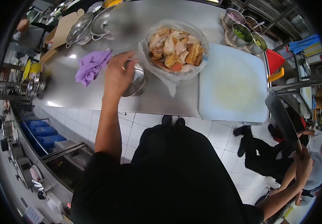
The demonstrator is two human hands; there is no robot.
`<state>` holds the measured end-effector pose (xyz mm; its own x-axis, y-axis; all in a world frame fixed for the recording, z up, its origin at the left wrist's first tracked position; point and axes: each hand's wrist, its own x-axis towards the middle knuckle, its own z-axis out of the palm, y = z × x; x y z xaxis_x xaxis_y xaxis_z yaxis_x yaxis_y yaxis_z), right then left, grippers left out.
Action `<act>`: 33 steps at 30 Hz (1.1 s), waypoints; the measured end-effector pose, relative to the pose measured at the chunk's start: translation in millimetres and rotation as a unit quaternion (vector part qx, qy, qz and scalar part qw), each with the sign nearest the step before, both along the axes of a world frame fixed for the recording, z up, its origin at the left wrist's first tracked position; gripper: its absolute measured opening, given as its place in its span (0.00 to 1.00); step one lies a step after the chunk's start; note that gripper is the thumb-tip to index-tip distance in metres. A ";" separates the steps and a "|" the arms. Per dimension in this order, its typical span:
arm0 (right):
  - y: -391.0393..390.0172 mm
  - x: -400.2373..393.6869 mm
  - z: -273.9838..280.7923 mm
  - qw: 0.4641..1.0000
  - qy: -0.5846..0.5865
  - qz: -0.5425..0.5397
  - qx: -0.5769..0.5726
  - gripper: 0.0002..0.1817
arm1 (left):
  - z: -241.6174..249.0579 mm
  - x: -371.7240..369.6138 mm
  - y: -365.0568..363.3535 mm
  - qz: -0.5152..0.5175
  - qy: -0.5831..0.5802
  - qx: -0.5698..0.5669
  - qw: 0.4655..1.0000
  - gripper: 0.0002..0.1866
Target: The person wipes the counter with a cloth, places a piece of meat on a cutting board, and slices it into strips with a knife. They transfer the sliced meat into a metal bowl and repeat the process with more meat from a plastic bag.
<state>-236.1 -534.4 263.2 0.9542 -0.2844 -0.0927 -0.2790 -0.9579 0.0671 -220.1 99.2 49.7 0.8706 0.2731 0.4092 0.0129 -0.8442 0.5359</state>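
My left hand (119,72) is over the left rim of a round steel container (140,79) on the worktop, thumb and fingers apart and slightly blurred. Just right of it, a clear plastic bag (155,75) lies spread open around a heap of cooked, browned meat pieces (181,46). Out to the far right, my right hand (302,167) grips a cleaver (286,117) by its handle, the wide dark blade pointing up past the corner of a white cutting board (235,84). A crumpled purple cloth (92,67) lies left of my left hand.
Steel pots of chopped greens (242,33) and other ingredients stand behind the board. Lidded pans (80,30) and a cardboard box (62,28) are at the back left. A yellow handle (276,74) juts out beside the board. Another person (317,168) is close by my right arm.
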 end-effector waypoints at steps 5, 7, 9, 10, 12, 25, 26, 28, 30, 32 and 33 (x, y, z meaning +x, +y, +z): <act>26.9 0.4 -72.1 0.966 -0.156 0.084 0.189 0.26 | -6.9 37.0 -55.9 -0.143 0.061 0.140 0.978 0.30; 32.4 13.2 -129.2 0.915 -0.239 0.096 0.310 0.28 | -14.8 44.5 -75.3 -0.111 0.088 0.139 0.980 0.34; 34.0 29.9 -186.4 0.941 -0.254 0.048 0.218 0.28 | -22.5 48.1 -81.9 -0.088 0.099 0.150 0.980 0.36; 41.6 37.4 -206.5 0.950 -0.220 0.045 0.214 0.28 | -26.5 51.3 -83.2 -0.084 0.098 0.159 0.979 0.36; 54.5 48.4 -230.2 0.972 -0.139 0.083 0.172 0.26 | -25.8 56.4 -87.4 -0.080 0.094 0.152 0.981 0.33; 1.9 115.8 -246.5 0.929 0.025 0.231 0.289 0.31 | 7.5 57.6 -85.0 0.070 0.201 -0.278 0.937 0.21; -1.1 119.9 -250.8 0.923 0.028 0.246 0.295 0.32 | 9.7 53.1 -93.5 0.083 0.202 -0.279 0.935 0.23; -3.7 126.2 -249.6 0.913 0.046 0.254 0.315 0.33 | -13.3 50.7 -90.1 0.092 0.172 -0.219 0.956 0.27; 8.6 128.9 -235.4 0.904 0.069 0.242 0.345 0.34 | -32.9 52.5 -88.2 0.106 0.134 -0.202 0.964 0.31; 12.8 133.5 -233.4 0.902 0.081 0.252 0.342 0.36 | -40.4 49.1 -91.0 0.118 0.089 -0.216 0.965 0.30; 11.2 134.4 -233.7 0.901 0.087 0.254 0.339 0.36 | -35.7 47.5 -100.6 0.121 0.068 -0.224 0.965 0.30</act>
